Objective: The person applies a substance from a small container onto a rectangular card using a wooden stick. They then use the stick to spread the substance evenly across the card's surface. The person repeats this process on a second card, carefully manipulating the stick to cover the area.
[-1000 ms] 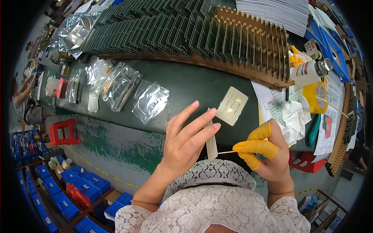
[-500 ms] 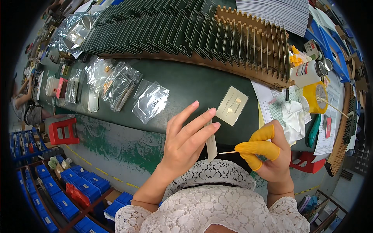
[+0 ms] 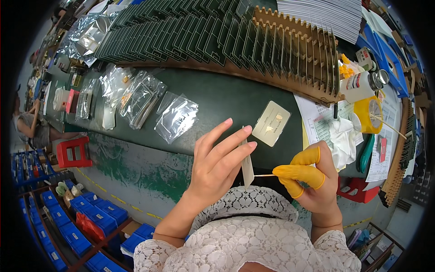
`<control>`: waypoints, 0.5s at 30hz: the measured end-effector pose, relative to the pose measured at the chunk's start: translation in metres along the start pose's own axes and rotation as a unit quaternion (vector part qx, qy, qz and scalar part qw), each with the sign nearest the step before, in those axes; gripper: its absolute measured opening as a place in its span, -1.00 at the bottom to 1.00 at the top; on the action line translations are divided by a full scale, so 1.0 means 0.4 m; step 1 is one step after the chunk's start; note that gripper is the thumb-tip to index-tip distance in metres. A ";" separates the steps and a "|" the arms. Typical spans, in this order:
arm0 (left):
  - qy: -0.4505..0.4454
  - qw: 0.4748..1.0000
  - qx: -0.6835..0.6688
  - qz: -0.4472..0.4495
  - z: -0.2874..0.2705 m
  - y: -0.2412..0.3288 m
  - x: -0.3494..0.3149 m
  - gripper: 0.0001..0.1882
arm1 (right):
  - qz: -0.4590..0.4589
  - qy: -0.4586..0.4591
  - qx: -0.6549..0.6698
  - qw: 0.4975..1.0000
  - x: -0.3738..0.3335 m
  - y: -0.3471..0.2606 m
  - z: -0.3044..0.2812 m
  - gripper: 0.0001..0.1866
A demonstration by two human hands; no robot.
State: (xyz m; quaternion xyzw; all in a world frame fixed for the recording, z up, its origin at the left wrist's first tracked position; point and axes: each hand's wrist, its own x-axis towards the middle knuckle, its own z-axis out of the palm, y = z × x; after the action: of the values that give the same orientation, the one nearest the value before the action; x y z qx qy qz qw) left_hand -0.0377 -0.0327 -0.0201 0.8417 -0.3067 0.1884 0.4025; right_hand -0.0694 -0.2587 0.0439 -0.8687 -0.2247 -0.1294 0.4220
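Note:
Over the table's near edge, my left hand [image 3: 210, 165] grips a thin pale card-like plate [image 3: 247, 168] by its edges. The plate is upright and seen nearly edge-on, so its face is mostly hidden. To its right, my right hand [image 3: 312, 177], with yellow finger cots on several fingers, pinches a thin swab-like stick [image 3: 263, 175]. The stick points left and its tip is at the plate; whether it touches I cannot tell. Just beyond my left fingertips, a gold-coloured printed plate [image 3: 272, 123] lies flat on the dark green table [image 3: 213, 102].
A long brown slotted rack [image 3: 290, 84] of upright dark green boards [image 3: 181, 41] spans the back. Clear plastic bags [image 3: 177, 119] lie left. At right are a white bottle [image 3: 360, 86], a yellow round container [image 3: 368, 113] holding sticks, crumpled white tissue [image 3: 342, 140] and a green-handled tool [image 3: 366, 152].
My right hand has shifted slightly left, bringing the stick's tip closer to the plate. My left hand has barely moved, and the plate in it has turned a little.

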 end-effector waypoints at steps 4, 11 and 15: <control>-0.014 1.000 0.013 0.001 -0.006 0.003 0.004 -0.36 | -0.002 -0.001 -0.001 1.000 -0.001 0.002 0.000 -0.66; -0.012 1.000 0.011 0.000 -0.004 0.004 0.003 -0.36 | -0.001 -0.003 -0.002 1.000 0.000 0.000 -0.001 -0.67; -0.012 1.000 0.010 0.001 -0.004 0.003 0.003 -0.36 | 0.003 -0.004 0.000 1.000 0.001 -0.001 -0.002 -0.67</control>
State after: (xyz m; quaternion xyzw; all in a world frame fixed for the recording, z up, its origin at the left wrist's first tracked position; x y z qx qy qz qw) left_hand -0.0377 -0.0326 -0.0176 0.8477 -0.3102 0.1816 0.3902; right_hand -0.0693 -0.2588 0.0449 -0.8699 -0.2240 -0.1250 0.4212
